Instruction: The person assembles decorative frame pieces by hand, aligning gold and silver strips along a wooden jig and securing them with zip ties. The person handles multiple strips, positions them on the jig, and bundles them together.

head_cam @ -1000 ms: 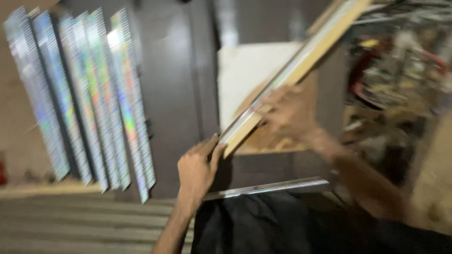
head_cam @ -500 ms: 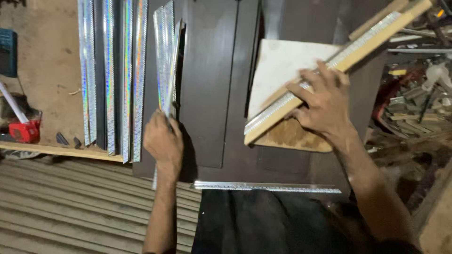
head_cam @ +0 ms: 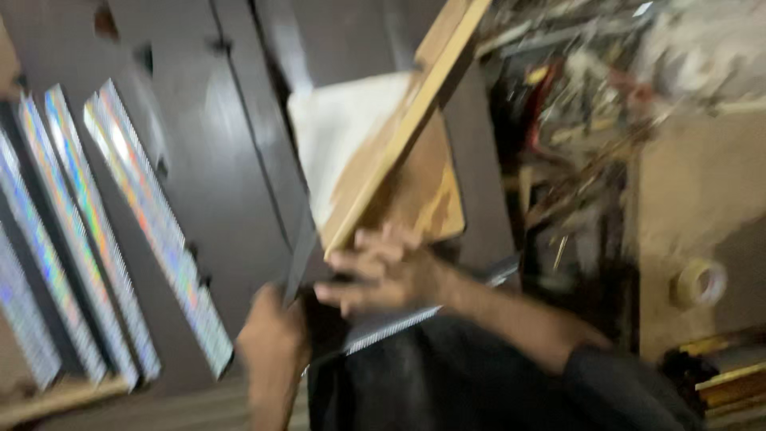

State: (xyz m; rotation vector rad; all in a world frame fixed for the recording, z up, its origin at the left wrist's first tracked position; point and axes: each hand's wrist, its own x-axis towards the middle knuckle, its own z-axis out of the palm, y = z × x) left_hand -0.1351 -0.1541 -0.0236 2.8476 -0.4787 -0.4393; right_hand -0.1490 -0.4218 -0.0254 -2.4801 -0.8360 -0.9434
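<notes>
Both hands are bare, no gloves, rings or watch that I can make out through the blur. The right hand (head_cam: pixel 383 275) leads to a bare forearm with a dark sleeve pushed up near the elbow. The left hand (head_cam: pixel 271 343) shows a bare wrist.

We saw glossy, iridescent foil-faced strips (head_cam: pixel 120 231) left of the dark, smooth, semi-matt panel (head_cam: pixel 231 160). Right of that panel, a bare matt wooden batten (head_cam: pixel 403 128) lay over raw plywood (head_cam: pixel 423 191) and white matt sheet (head_cam: pixel 339 136).

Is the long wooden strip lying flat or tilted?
Tilted: the wooden strip slants from upper right down to the right hand, crossing the pale board.
</notes>
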